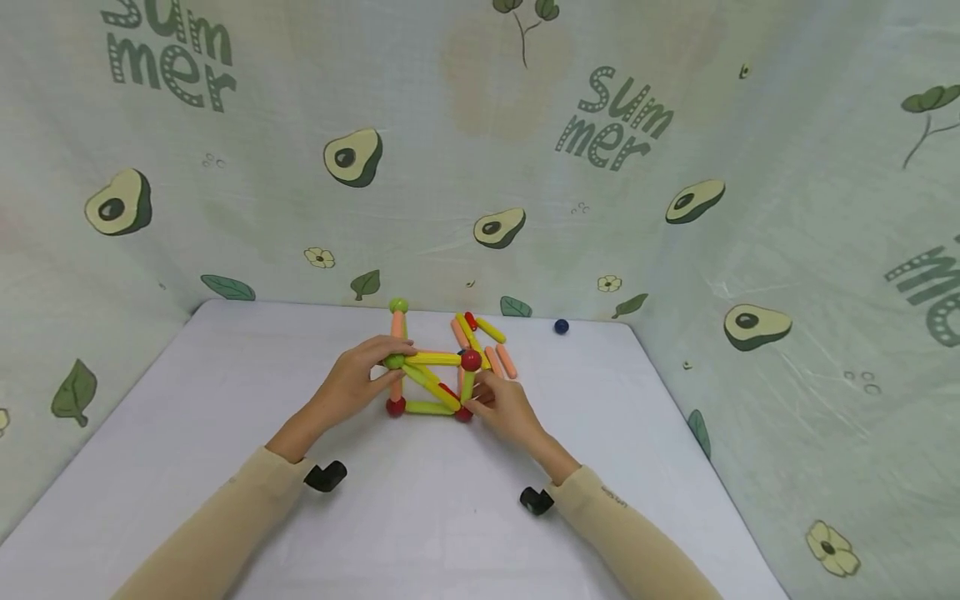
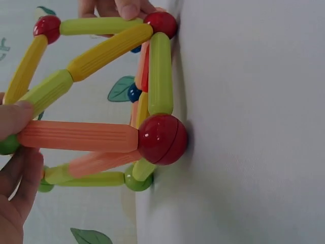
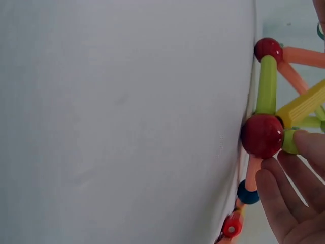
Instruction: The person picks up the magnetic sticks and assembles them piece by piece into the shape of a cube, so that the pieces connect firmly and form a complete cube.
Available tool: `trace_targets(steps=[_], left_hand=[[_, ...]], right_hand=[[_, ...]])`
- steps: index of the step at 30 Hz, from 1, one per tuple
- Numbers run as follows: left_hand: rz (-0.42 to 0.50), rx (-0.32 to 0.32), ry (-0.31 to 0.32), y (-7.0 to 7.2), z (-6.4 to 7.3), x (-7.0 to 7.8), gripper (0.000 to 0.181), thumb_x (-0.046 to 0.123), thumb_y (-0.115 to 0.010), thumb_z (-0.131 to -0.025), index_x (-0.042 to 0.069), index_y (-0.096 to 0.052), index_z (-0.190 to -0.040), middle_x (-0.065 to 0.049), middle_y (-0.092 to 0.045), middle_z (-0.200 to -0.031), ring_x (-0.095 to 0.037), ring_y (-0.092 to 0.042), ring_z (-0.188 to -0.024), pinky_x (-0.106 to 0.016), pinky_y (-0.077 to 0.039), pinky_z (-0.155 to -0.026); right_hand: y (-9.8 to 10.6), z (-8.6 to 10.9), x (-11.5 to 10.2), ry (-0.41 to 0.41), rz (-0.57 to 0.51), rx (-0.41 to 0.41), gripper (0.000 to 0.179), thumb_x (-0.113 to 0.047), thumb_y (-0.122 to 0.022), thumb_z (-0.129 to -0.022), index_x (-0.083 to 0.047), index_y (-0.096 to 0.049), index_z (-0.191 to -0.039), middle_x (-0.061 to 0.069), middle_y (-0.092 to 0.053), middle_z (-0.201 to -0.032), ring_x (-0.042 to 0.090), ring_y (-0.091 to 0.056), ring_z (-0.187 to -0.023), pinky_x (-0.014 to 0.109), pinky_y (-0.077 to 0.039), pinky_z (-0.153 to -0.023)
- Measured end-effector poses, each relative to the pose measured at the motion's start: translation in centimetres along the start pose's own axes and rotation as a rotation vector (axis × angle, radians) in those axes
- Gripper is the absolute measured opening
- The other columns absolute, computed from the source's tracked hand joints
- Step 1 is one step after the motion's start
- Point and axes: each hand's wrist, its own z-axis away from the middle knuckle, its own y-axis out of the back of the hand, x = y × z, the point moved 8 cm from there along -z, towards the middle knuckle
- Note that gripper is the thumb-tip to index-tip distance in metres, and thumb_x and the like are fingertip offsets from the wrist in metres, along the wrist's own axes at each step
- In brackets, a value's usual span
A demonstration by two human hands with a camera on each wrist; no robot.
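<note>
A frame of magnetic sticks and balls (image 1: 431,408) stands on the table between both hands. My left hand (image 1: 348,387) grips its upper left corner, at the green ball (image 2: 7,145), with the thumb on the diagonal stick (image 2: 51,91). Beside the right side, my right hand (image 1: 512,410) pinches the upright green stick (image 1: 468,387) just above the lower red ball (image 3: 262,136). Another red ball (image 1: 471,360) caps this upright. A yellow stick (image 1: 433,359) spans the top, and a peach stick (image 2: 78,135) forms the left upright. The fingers partly cover the upper left joint.
Loose peach sticks (image 1: 506,362) and yellow sticks (image 1: 491,330) lie behind and right of the frame, with a small red piece (image 1: 470,320) among them. A dark blue ball (image 1: 561,327) sits near the table's back edge. Patterned cloth (image 1: 420,108) hangs behind the table.
</note>
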Motion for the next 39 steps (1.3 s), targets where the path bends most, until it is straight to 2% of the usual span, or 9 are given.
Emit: trace_targets(steps=[5,9,15,22,25,29,34,36,39], left_hand=[[-0.162,0.079,-0.015,0.8,0.3,0.4,0.046,0.003,-0.087,-0.088,0.016,-0.073,-0.130,-0.005,-0.066,-0.142,-0.032,-0.053,-0.129,-0.053,-0.046,-0.107],[-0.255,0.116,-0.050,0.9,0.0,2.1,0.046,0.008,-0.089,-0.086,0.015,-0.074,-0.129,-0.006,-0.067,-0.139,-0.035,-0.049,-0.130,-0.056,-0.044,-0.107],[-0.278,0.074,-0.096,-1.0,-0.6,4.7,0.054,0.014,-0.091,-0.085,0.019,-0.072,-0.135,-0.001,-0.073,-0.129,-0.027,-0.056,-0.122,-0.043,-0.057,-0.096],[-0.275,0.058,-0.076,-2.6,-0.6,5.6,0.052,0.020,-0.092,-0.086,0.018,-0.073,-0.134,-0.002,-0.072,-0.124,-0.025,-0.056,-0.118,-0.042,-0.058,-0.091],[-0.266,0.071,-0.076,-2.6,-0.5,5.7,0.050,0.021,-0.093,-0.085,0.018,-0.074,-0.131,-0.003,-0.071,-0.122,-0.025,-0.055,-0.117,-0.042,-0.057,-0.090],[-0.245,0.080,-0.087,-2.6,-0.4,5.6,0.050,0.021,-0.094,-0.083,0.017,-0.075,-0.128,-0.003,-0.071,-0.120,-0.026,-0.055,-0.115,-0.043,-0.056,-0.089],[-0.233,0.085,-0.090,-2.6,-0.2,5.3,0.052,0.024,-0.096,-0.080,0.017,-0.076,-0.127,-0.001,-0.070,-0.118,-0.025,-0.053,-0.113,-0.041,-0.055,-0.087],[-0.231,0.087,-0.091,-2.6,-0.2,5.3,0.052,0.026,-0.096,-0.080,0.018,-0.076,-0.127,-0.001,-0.070,-0.119,-0.025,-0.053,-0.113,-0.041,-0.054,-0.087],[-0.223,0.092,-0.099,-2.4,-0.1,5.3,0.051,0.029,-0.096,-0.080,0.020,-0.076,-0.126,0.000,-0.070,-0.118,-0.025,-0.054,-0.113,-0.042,-0.054,-0.089]], right_hand=[[-0.7,0.3,-1.2,0.019,-0.004,-0.001,0.028,-0.010,-0.082,-0.094,-0.005,-0.068,-0.119,0.010,-0.078,-0.101,0.021,-0.075,-0.086,0.026,-0.062,-0.079],[-1.2,0.4,-1.7,0.034,0.005,0.005,0.027,-0.010,-0.083,-0.094,-0.006,-0.069,-0.116,0.011,-0.078,-0.101,0.023,-0.076,-0.085,0.026,-0.061,-0.078],[-1.9,0.4,-2.2,0.024,-0.003,-0.005,0.029,-0.012,-0.083,-0.094,-0.006,-0.069,-0.119,0.009,-0.078,-0.104,0.020,-0.076,-0.087,0.025,-0.061,-0.080],[-2.3,0.4,-3.0,0.071,0.010,-0.073,0.027,-0.010,-0.079,-0.097,-0.007,-0.070,-0.123,0.007,-0.077,-0.110,0.020,-0.076,-0.093,0.026,-0.061,-0.083],[-1.6,-0.1,-2.5,0.069,0.078,-0.095,0.030,-0.006,-0.076,-0.098,-0.008,-0.071,-0.128,0.006,-0.075,-0.118,0.024,-0.073,-0.102,0.033,-0.061,-0.089],[-0.5,-1.8,-1.4,0.055,0.236,-0.108,0.041,-0.004,-0.077,-0.097,-0.009,-0.068,-0.137,0.008,-0.069,-0.135,0.028,-0.065,-0.122,0.043,-0.056,-0.103],[-1.0,-3.9,-0.1,0.077,0.419,-0.231,0.054,-0.011,-0.078,-0.097,-0.016,-0.062,-0.148,0.010,-0.056,-0.155,0.030,-0.048,-0.147,0.050,-0.041,-0.120],[-1.4,-4.5,0.3,0.096,0.449,-0.270,0.054,-0.013,-0.079,-0.097,-0.016,-0.062,-0.149,0.011,-0.055,-0.156,0.032,-0.047,-0.147,0.052,-0.038,-0.122],[-1.8,-4.9,0.5,0.128,0.468,-0.279,0.051,-0.014,-0.080,-0.096,-0.013,-0.065,-0.145,0.011,-0.062,-0.147,0.032,-0.054,-0.138,0.054,-0.034,-0.124]])
